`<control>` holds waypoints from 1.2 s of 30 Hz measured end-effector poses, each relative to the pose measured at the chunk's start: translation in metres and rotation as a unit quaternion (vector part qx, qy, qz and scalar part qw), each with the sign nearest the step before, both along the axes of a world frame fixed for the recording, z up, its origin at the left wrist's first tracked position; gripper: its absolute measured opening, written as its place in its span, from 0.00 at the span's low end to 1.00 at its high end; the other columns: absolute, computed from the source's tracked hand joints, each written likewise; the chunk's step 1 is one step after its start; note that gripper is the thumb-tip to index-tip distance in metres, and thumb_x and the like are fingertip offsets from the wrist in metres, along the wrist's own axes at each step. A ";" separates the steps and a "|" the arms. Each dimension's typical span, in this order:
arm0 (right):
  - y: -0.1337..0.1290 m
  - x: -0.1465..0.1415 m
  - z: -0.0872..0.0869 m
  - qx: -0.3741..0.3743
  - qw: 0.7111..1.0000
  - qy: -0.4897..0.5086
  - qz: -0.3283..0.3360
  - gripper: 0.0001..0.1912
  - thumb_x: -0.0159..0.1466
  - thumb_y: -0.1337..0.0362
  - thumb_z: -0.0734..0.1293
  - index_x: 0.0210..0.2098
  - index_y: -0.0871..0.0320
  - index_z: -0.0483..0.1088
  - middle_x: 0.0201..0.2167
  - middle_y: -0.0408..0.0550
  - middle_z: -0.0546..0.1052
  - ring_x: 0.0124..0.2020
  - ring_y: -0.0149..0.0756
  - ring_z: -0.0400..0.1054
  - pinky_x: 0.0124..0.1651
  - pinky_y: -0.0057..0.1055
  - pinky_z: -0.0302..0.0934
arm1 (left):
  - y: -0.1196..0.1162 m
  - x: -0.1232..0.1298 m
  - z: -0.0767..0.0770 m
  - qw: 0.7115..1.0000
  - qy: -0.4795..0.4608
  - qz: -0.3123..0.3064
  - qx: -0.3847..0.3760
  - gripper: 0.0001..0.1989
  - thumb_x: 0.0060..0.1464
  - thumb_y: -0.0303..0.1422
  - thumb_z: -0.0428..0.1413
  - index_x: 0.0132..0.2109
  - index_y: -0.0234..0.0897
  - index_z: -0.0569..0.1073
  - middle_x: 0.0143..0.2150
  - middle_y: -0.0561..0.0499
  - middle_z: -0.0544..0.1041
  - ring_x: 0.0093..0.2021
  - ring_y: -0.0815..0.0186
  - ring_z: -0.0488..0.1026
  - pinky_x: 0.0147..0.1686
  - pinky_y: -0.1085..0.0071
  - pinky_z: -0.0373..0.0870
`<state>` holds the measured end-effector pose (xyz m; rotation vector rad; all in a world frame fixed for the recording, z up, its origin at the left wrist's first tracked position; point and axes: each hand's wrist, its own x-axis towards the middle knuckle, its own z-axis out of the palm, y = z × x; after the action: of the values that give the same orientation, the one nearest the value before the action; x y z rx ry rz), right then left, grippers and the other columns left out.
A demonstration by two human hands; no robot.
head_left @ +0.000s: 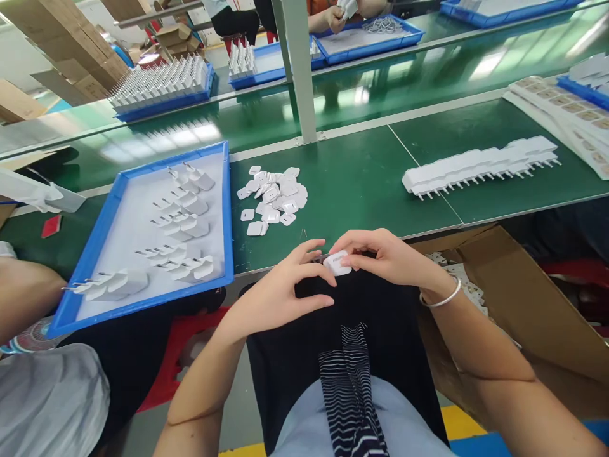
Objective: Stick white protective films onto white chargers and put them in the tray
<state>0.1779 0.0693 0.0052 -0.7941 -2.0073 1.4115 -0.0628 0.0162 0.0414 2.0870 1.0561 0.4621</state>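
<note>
Over my lap, just off the bench's front edge, my right hand (380,257) pinches a small white plug adapter (337,263) between thumb and fingers. My left hand (290,285) is beside it with thumb and fingers apart, its fingertips close to the adapter's left side. Beyond my hands, a loose pile of small white covers (273,193) lies on the green bench (352,184). A blue-rimmed tray (229,216) to the left bears several white adapters with prongs up. On the right stands a long row of white adapters (480,166), prongs toward me.
A metal post (299,76) rises behind the pile. An open cardboard box (514,292) sits below the bench at right. Another person's arm (28,292) is at far left, and a person's hand (335,19) works across the conveyor. Printed sheets (561,108) lie at far right.
</note>
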 end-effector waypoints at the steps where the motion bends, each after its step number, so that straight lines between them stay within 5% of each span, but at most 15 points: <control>1: 0.002 0.000 0.006 0.027 0.999 -0.016 0.030 0.09 0.69 0.63 0.67 0.45 0.56 0.78 0.31 0.44 0.80 0.31 0.33 0.71 0.35 0.28 0.61 | 0.007 -0.001 -0.001 0.999 -0.027 -0.024 -0.036 0.07 0.57 0.34 0.64 0.45 0.44 0.81 0.68 0.44 0.68 0.63 0.54 0.74 0.63 0.55 0.74; 6: 0.012 -0.008 0.027 0.059 0.984 -0.052 0.157 0.14 0.67 0.74 0.64 0.43 0.53 0.80 0.28 0.41 0.81 0.26 0.31 0.72 0.35 0.27 0.61 | 0.034 0.005 -0.017 0.918 -0.156 -0.202 -0.303 0.06 0.57 0.32 0.63 0.43 0.41 0.83 0.48 0.44 0.82 0.55 0.56 0.80 0.58 0.59 0.77; 11: 0.023 -0.012 0.038 0.026 0.975 -0.079 0.204 0.14 0.66 0.76 0.64 0.45 0.55 0.75 0.17 0.35 0.76 0.22 0.33 0.71 0.30 0.27 0.59 | 0.029 0.015 -0.031 0.894 -0.223 -0.161 -0.354 0.08 0.58 0.39 0.63 0.41 0.41 0.83 0.40 0.43 0.84 0.51 0.54 0.81 0.52 0.54 0.80; 16: 0.034 -0.014 0.041 0.043 0.959 -0.138 0.244 0.11 0.68 0.74 0.61 0.39 0.55 0.74 0.19 0.37 0.77 0.24 0.32 0.70 0.29 0.26 0.57 | 0.016 0.025 -0.037 0.894 -0.261 -0.089 -0.353 0.09 0.59 0.39 0.63 0.38 0.38 0.82 0.46 0.41 0.82 0.48 0.57 0.80 0.48 0.59 0.80; 21: 0.021 -0.012 0.037 0.040 0.988 -0.109 0.100 0.10 0.72 0.63 0.61 0.47 0.55 0.73 0.24 0.39 0.76 0.28 0.32 0.70 0.34 0.28 0.61 | 0.001 0.031 -0.040 0.907 -0.297 0.047 -0.296 0.09 0.58 0.38 0.63 0.37 0.36 0.83 0.47 0.43 0.80 0.42 0.63 0.78 0.45 0.67 0.77; 24: 0.005 -0.010 0.026 -0.017 0.997 -0.069 -0.009 0.08 0.68 0.58 0.68 0.41 0.57 0.72 0.27 0.40 0.74 0.28 0.31 0.68 0.32 0.27 0.60 | -0.007 0.034 -0.042 0.901 -0.323 0.104 -0.270 0.07 0.56 0.35 0.65 0.37 0.35 0.83 0.40 0.46 0.80 0.42 0.66 0.75 0.45 0.72 0.73; 30: -0.009 -0.012 0.004 -0.089 0.991 -0.002 -0.101 0.05 0.64 0.65 0.70 0.31 0.58 0.72 0.25 0.39 0.72 0.27 0.29 0.65 0.31 0.27 0.60 | -0.012 0.036 -0.043 0.910 -0.312 0.090 -0.256 0.05 0.56 0.31 0.66 0.39 0.35 0.82 0.40 0.48 0.80 0.45 0.66 0.75 0.51 0.71 0.70; 36: -0.009 -0.012 0.015 -0.064 0.988 -0.015 -0.141 0.05 0.63 0.65 0.69 0.30 0.58 0.74 0.27 0.42 0.77 0.29 0.31 0.70 0.33 0.28 0.63 | -0.011 0.032 -0.038 0.885 -0.364 0.061 -0.284 0.06 0.57 0.29 0.65 0.43 0.36 0.79 0.46 0.46 0.81 0.53 0.64 0.78 0.58 0.70 0.71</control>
<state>0.1656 0.0607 0.0204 -1.1132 -1.7564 1.3772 -0.0306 0.0054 0.0031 1.1696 0.7370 0.8055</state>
